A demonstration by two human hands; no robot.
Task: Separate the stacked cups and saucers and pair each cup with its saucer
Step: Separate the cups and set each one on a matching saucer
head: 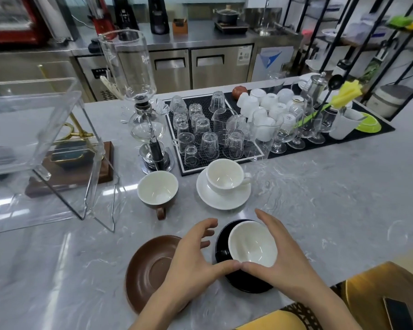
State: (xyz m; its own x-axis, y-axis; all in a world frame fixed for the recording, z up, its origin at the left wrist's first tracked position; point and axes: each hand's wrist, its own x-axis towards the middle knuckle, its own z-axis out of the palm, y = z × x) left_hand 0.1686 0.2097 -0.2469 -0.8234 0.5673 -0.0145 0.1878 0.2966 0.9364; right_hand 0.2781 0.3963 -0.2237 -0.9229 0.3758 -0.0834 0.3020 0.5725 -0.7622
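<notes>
Your two hands frame the black cup [252, 244], which sits on the black saucer [244, 281] at the near edge of the grey tabletop [332, 198]. Your left hand [191, 256] curves beside the cup, fingers spread and loosely bent, thumb stretched along the saucer's near side; its grip is open, holding nothing. Your right hand [281, 253] arches round the cup's right side, fingers relaxed near the rim, thumb meeting the left thumb at the cup's near edge; whether it touches the cup cannot be told, and its grip looks open too.

Just left, partly under your left wrist, lies the brown saucer [148, 270], bare. Its brown cup [157, 190] stands farther back on the tabletop, apart from it, handle toward you. To that cup's right, the white cup [224, 176] sits on the white saucer [221, 198], handle pointing right.

Behind them, a black mat [184, 169] carries upturned glasses [209, 145], with a siphon brewer [150, 129] at its left.
</notes>
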